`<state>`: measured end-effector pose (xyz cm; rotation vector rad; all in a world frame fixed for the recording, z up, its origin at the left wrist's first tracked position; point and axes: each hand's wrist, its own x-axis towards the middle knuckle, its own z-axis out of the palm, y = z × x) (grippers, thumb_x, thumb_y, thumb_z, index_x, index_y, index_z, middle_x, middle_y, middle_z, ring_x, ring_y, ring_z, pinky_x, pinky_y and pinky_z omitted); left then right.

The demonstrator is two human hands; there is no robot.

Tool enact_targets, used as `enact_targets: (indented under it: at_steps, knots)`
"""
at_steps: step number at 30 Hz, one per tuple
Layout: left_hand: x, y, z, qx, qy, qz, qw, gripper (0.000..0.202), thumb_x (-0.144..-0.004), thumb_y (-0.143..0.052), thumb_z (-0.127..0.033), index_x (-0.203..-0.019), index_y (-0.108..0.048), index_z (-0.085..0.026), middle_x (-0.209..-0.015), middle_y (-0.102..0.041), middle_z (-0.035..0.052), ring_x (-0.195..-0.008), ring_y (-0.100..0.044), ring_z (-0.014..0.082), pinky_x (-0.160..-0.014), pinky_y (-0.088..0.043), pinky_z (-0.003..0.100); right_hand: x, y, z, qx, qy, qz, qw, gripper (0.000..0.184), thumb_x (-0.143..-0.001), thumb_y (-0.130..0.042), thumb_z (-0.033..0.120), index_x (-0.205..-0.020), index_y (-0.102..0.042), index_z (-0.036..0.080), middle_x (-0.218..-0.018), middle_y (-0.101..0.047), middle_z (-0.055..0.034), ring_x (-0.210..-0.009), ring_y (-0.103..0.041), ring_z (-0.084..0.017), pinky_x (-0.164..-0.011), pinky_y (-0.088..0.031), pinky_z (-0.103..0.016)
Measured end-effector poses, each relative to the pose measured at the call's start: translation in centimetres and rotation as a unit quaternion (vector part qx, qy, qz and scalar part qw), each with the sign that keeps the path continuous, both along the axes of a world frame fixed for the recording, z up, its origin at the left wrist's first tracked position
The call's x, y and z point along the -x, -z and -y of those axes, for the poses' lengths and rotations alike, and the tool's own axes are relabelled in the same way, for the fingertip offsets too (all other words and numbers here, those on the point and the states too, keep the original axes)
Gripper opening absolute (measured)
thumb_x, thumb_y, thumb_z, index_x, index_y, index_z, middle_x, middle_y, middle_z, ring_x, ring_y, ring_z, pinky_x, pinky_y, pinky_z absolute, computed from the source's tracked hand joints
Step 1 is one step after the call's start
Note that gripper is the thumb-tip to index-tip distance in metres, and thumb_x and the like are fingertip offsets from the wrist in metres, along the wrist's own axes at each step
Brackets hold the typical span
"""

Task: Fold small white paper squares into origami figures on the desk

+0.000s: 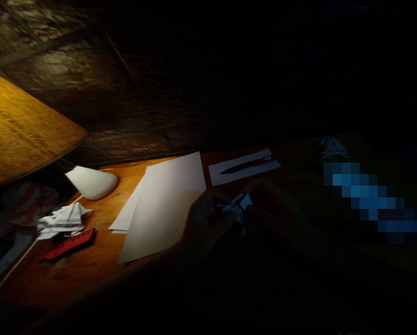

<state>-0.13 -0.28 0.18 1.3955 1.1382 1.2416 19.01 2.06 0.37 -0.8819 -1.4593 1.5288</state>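
Observation:
Both hands meet over the wooden table (107,214), in deep shadow. A small folded piece of white paper (241,205) is between them. My left hand (208,218) has its fingers closed on the paper's left side. My right hand (267,204) pinches the paper from the right, its fingers mostly lost in the dark. Just left of my left hand lie white paper sheets (166,204), overlapping. Beyond my hands a knife (243,165) with a dark blade and red handle rests on a narrow strip of white paper (217,177).
A lamp with a yellow shade (27,135) and white base (96,184) stands at the left, its cord (16,265) running down. Near it are a folded white paper shape (65,218) and a red object (70,244). Another folded paper (334,146) sits far right. A brick-like wall (124,116) rises behind.

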Motion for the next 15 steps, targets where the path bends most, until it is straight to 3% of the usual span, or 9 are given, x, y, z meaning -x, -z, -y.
enact_targets:
  at_steps: [5,9,15]
  knots:
    - [0.2,0.2,-0.3,-0.029,-0.001,-0.02,0.999,0.018,-0.08,-0.075,-0.022,-0.086,-0.059,-0.019,-0.084,-0.061,-0.0013,-0.076,-0.058,0.0132,-0.065,-0.046,0.023,-0.3,-0.3,-0.3,-0.014,-0.011,0.032,0.999,0.02,-0.096,-0.065,0.031,-0.114,-0.06,0.025,-0.103,-0.07,-0.0017,-0.092,-0.068,-0.016,-0.076,-0.053,-0.03]
    - [0.4,0.1,-0.5,-0.024,0.016,-0.037,0.999,0.023,-0.093,-0.063,-0.034,-0.077,-0.059,-0.018,-0.075,-0.056,-0.0003,-0.069,-0.051,0.0122,-0.061,-0.042,0.023,-0.6,-0.1,-1.2,-0.027,-0.02,0.052,0.998,0.013,-0.096,-0.061,0.024,-0.109,-0.061,0.023,-0.107,-0.07,-0.0031,-0.091,-0.067,-0.016,-0.075,-0.052,-0.029]
    - [0.7,0.4,-0.6,0.038,0.093,-0.011,0.995,0.017,-0.084,-0.074,-0.027,-0.088,-0.061,-0.018,-0.083,-0.063,0.0,-0.072,-0.058,0.0118,-0.062,-0.045,0.022,-1.1,0.0,-1.9,-0.083,-0.05,0.103,0.99,0.018,-0.096,-0.055,0.021,-0.105,-0.071,0.024,-0.099,-0.071,-0.0011,-0.087,-0.066,-0.015,-0.072,-0.049,-0.029]
